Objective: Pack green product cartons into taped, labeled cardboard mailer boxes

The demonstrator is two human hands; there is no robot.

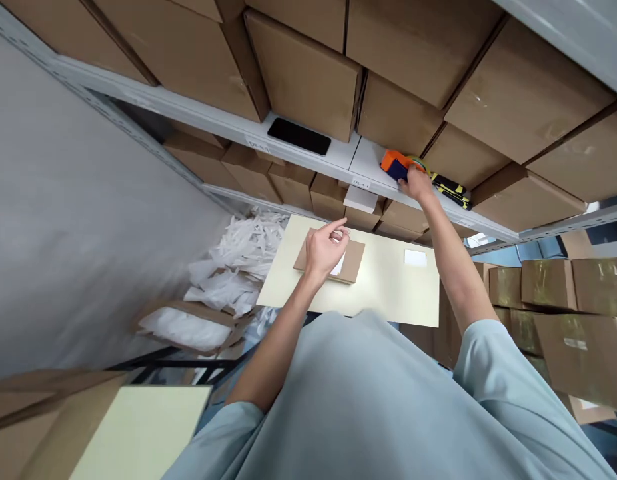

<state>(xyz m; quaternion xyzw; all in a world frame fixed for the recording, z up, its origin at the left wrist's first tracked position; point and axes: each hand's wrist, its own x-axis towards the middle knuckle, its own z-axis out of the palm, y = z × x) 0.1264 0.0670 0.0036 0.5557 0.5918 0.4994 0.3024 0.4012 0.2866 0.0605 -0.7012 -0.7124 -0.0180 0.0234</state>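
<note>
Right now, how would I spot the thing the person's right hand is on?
Find the grey metal shelf below the stacked cardboard boxes. The right hand rests there on a tape dispenser. It is the only orange and blue thing; the phone to its left is flat black.

The left arm stretches forward, bare from the short sleeve down, elbow slightly bent. The left hand [326, 250] hangs palm down with its fingers loosely curled and the forefinger pointing ahead. The right arm reaches further and higher, nearly straight, forearm angled up to the left. The right hand [416, 183] is cupped, fingers closed downward.
</note>
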